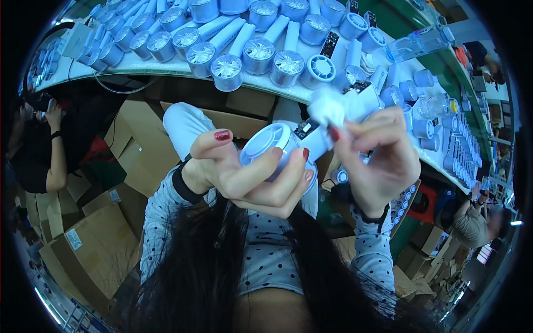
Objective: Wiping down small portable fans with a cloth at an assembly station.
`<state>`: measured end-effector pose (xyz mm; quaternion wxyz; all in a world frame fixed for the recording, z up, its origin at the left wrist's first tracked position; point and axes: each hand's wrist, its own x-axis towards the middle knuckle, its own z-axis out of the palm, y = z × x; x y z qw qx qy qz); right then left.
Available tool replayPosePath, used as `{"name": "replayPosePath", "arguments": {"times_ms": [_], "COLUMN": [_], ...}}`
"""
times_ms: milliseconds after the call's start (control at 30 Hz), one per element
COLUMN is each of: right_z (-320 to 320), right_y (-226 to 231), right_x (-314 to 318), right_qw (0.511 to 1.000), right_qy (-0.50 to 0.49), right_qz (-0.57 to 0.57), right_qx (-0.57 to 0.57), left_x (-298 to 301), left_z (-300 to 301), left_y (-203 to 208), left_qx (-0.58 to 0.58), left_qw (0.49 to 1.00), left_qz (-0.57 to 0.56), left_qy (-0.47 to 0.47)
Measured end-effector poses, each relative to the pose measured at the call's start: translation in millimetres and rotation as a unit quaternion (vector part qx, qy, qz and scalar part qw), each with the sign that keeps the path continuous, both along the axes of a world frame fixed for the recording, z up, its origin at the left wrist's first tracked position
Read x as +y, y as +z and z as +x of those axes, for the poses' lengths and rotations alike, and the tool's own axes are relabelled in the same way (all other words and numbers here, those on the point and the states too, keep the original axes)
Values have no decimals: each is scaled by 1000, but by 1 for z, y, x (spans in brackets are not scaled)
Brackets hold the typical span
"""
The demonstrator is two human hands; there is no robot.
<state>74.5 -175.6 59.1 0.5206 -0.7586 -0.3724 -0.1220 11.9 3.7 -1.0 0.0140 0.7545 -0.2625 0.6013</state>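
Dark hair (222,266) below hands; fan-crowded white workbench (166,65), cardboard boxes (100,244) underneath

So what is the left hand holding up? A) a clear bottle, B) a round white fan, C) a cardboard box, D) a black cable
B: the left hand wraps its fingers around a round white fan with a slotted grille, while the right hand pinches a white cloth against it.

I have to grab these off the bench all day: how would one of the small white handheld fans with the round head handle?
The white handheld fan sits in the left hand alone, so it is probably light. Its smooth plastic shell may be slippery. The fans on the table lie flat on their sides; the round head suggests one could roll if nudged.
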Motion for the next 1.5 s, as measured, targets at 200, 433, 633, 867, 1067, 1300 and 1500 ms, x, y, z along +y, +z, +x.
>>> {"name": "replayPosePath", "arguments": {"times_ms": [200,433,633,867,1067,1300,1500], "right_z": [9,15,12,36,43,-14,-22], "right_y": [-9,-2,0,-13,-42,-57,-37], "right_x": [1,1,4,2,-25,6,42], "right_qw": [997,992,986,963,814,664,685], "right_qy": [-41,-64,-88,-132,-30,118,160], "right_qz": [56,76,59,198,400,447,402], "right_qx": [27,79,132,122,421,587,586], "left_x": [3,6,5,1,-11,2,28], "left_z": [-1,-2,-2,5,7,6,6], "left_y": [1,2,0,-1,5,0,4], "left_qx": [23,24,-11,-57,-77,-51,-12], "left_qw": [1000,999,1000,995,975,993,998], "left_qz": [18,23,-11,-72,-203,-104,9], "left_qy": [6,7,-8,-24,36,36,65]}}
